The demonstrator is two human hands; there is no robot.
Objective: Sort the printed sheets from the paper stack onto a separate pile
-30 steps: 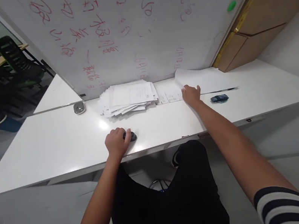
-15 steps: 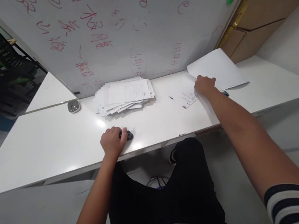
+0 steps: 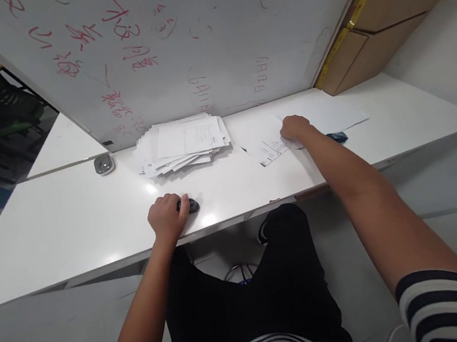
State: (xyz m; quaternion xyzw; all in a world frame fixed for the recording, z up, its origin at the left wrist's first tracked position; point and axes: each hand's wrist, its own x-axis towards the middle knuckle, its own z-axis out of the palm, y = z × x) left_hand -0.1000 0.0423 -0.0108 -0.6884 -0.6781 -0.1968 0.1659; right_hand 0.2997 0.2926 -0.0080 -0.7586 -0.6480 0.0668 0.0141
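My left hand point(image 3: 167, 217) is closed around a small black object point(image 3: 193, 205) with a rounded end, near the front edge of the white table point(image 3: 88, 223). The fingers cover most of it, so I cannot tell its kind. Farther right, my right hand point(image 3: 296, 127) has its fingers pinched together on white paper point(image 3: 335, 111), which spreads flat to the right of the hand. Beside those fingers on the left lies a sheet with printed lines point(image 3: 272, 149). A dark teal object point(image 3: 337, 137) shows partly from under the paper, close to my right wrist.
A thick, uneven stack of papers point(image 3: 184, 143) sits between the hands, toward the back. Left of it is a small grey-topped device point(image 3: 104, 164). A whiteboard point(image 3: 173, 52) with red writing stands along the rear, and cardboard boxes point(image 3: 366, 49) are at the back right.
The large white sheet by my right hand has come down from a raised, curled position to lie nearly flat. My left hand keeps its grip on the black object. The view has shifted slightly.
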